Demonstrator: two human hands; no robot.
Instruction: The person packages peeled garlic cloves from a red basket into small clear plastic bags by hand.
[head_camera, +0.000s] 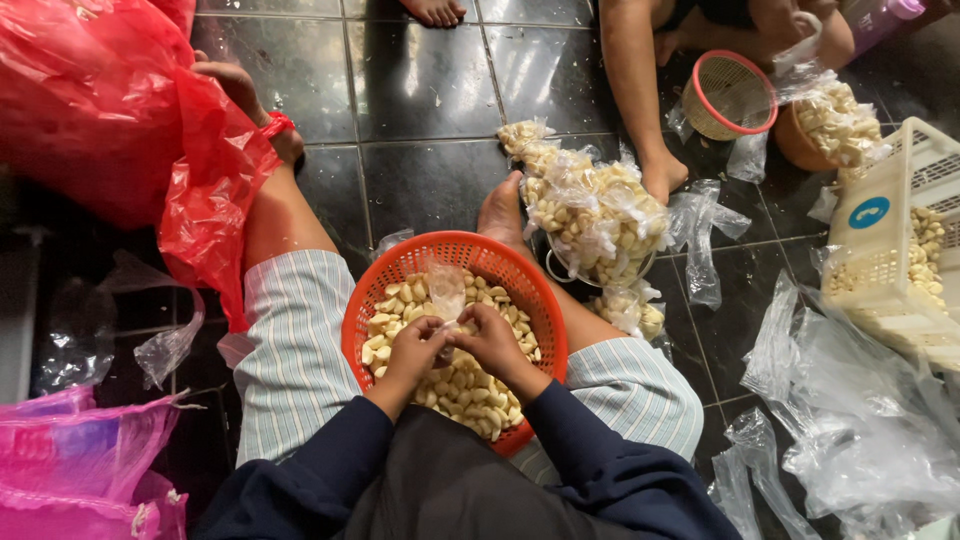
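The orange basket (455, 250) on the person's lap serves as the landmark. Far to its left lies a big red plastic bag (90, 110), and below that, pink bags (70, 460) rest on the dark tiled floor (420, 80). Inside the basket sits a heap of peeled garlic cloves (470, 385). Over the heap, the left hand (415, 350) and the right hand (492, 340) are both closed in a pinch on the mouth of a small clear plastic bag (446, 290), which stands up limp between them. The film looks thin, light and slippery, likely to slump or tear, so it is best held at the open rim with both hands; the cloves seem firm and smooth. Just right of the basket stands a pile of filled bags (595, 215). Farther right, another person's arm (632, 90) comes down beside a small pink-rimmed basket (730, 95), and a white crate (900, 230) holds more cloves.
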